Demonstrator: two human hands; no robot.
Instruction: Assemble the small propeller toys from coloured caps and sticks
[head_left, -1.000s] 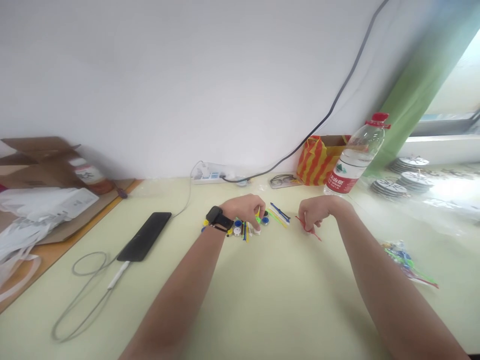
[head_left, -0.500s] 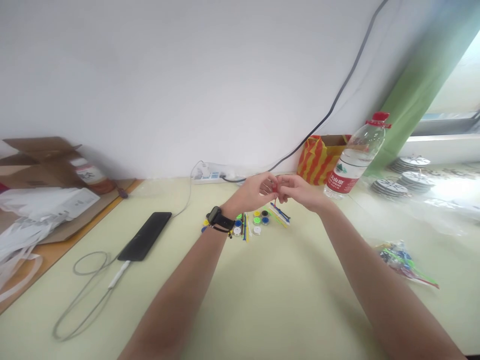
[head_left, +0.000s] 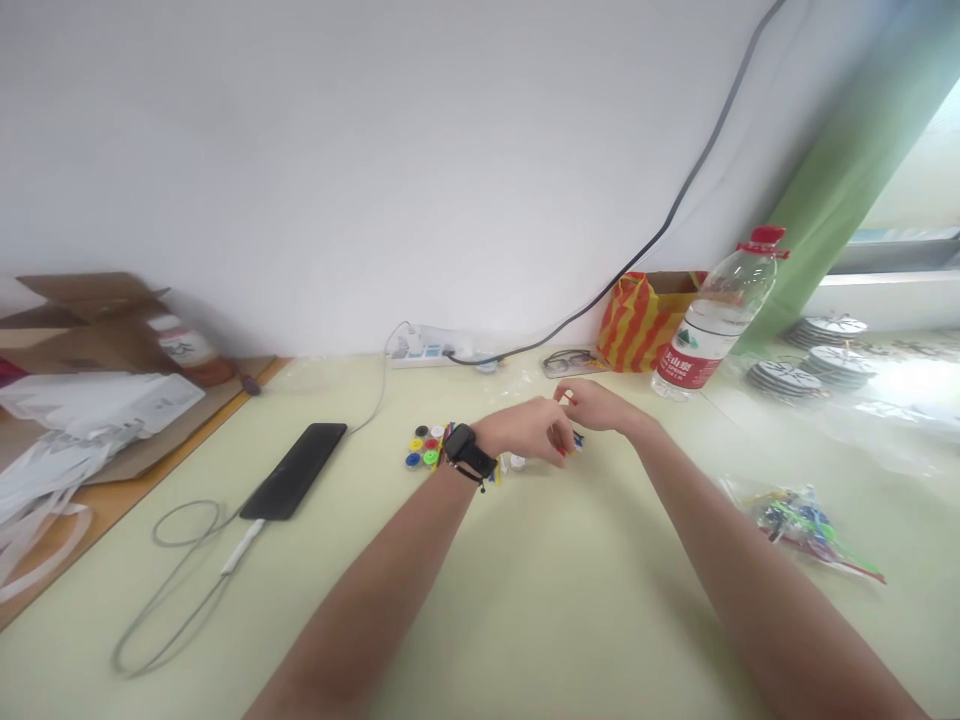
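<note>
In the head view, both bare hands meet above a pale surface (head_left: 540, 600), just beside each other. The left hand (head_left: 525, 428), with a black watch (head_left: 469, 452) at its wrist, points palm down, its fingertips bent toward a red bit (head_left: 562, 451); whether they pinch it or only rest near it, I cannot tell. The right hand (head_left: 600, 405) has its thumb and forefinger curved close to one another a little farther back, and blur hides whether anything is clamped between them. Small round pieces lie left of the watch, among them a blue disc (head_left: 413, 461), a green disc (head_left: 430, 457) and a yellow disc (head_left: 416, 444); a white disc (head_left: 517, 462) sits just below the left hand, and part of a blue strip (head_left: 578, 440) shows beneath the right. A clear bag (head_left: 799, 520) of similar coloured pieces lies apart, beyond the right forearm. The step in hand seems to be fingertip handling of the small red part, with both hands working close together. The next move would call for a light, exact pinch and care not to nudge the loose pieces beneath.
</note>
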